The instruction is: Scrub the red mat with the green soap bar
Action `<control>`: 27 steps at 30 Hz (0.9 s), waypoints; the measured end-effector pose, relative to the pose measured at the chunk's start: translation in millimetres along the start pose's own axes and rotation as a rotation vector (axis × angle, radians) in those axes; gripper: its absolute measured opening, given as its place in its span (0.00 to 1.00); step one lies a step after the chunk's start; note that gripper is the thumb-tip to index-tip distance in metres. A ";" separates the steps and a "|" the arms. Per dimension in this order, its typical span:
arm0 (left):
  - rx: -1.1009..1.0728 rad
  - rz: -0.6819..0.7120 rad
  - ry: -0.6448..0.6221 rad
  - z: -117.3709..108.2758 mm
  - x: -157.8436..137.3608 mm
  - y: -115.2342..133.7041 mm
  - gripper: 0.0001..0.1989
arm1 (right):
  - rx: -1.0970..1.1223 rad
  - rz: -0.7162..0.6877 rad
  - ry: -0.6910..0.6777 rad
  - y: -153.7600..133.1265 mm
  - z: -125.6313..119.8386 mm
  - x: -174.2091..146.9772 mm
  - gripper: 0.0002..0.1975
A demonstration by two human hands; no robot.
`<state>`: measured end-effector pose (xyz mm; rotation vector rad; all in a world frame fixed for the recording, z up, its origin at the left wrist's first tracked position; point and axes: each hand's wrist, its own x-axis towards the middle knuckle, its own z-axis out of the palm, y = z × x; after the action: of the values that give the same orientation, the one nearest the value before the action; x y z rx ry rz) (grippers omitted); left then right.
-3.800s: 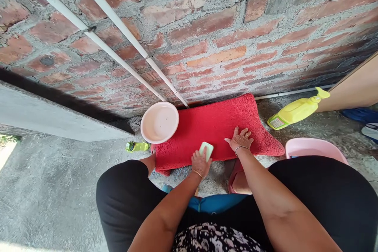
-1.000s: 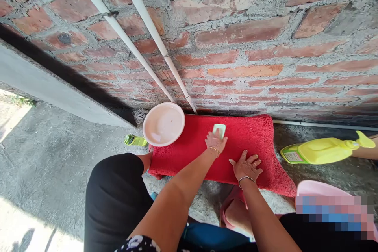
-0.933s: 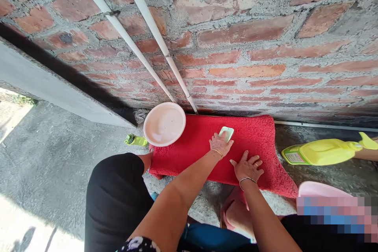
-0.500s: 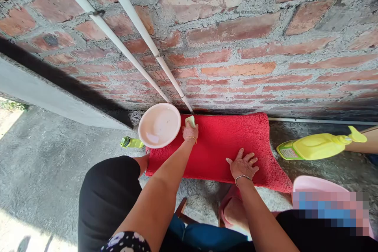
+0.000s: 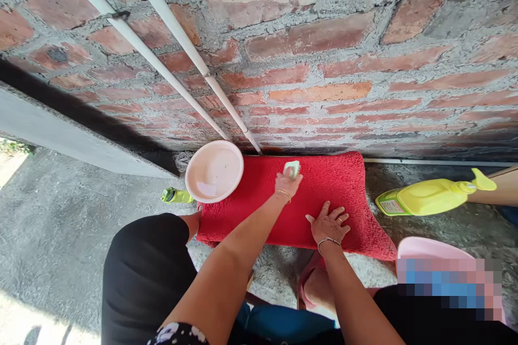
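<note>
A red, rough-textured mat [image 5: 259,215] lies spread in front of me, with a smooth strip along its middle. My left hand [image 5: 288,183] is closed around a small pale green bar [image 5: 292,168] above the mat's upper middle. Motion blurs the bar, and its exact kind does not show. My right hand [image 5: 329,225] rests flat on the lower right part of the mat, its fingers spread. A pale pink basin [image 5: 214,171] holding some water overlaps the mat's upper left corner.
A brick wall [image 5: 311,70] rises behind the mat, with two white pipes [image 5: 182,38] running down it. On the right lie a yellow pump bottle [image 5: 433,197] and a pink tub [image 5: 433,247], partly blurred out. A green bottle [image 5: 177,195] lies left of the basin.
My left hand has moved right across the mat with the pale green bar, away from the basin. My right hand stays flat on the mat. The view has shifted slightly.
</note>
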<state>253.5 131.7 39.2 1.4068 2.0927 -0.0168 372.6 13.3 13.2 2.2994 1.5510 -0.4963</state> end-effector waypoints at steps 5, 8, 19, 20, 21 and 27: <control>0.001 -0.189 0.145 -23.5 21.8 -11.0 0.34 | 0.010 0.012 -0.048 -0.7 -5.8 0.3 0.41; 0.040 -0.133 0.147 -7.4 12.9 11.0 0.33 | 0.017 0.010 -0.058 -0.4 -5.8 0.8 0.41; 0.041 0.329 -0.133 23.0 -27.2 60.8 0.32 | 0.024 0.007 -0.009 -0.2 0.2 1.2 0.39; 0.036 0.254 -0.078 14.9 -19.1 53.2 0.32 | 0.023 0.006 -0.012 -0.4 -1.1 0.9 0.40; 0.033 0.167 -0.018 6.4 -10.2 45.1 0.32 | 0.023 0.005 -0.018 -0.5 -2.2 0.5 0.40; 0.027 -0.129 0.128 -15.5 18.8 23.2 0.32 | 0.019 -0.001 -0.027 -0.5 -3.1 0.6 0.41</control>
<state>261.0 162.7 50.0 1.3169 2.2938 -0.0073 372.6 15.4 15.6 2.2965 1.5419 -0.5427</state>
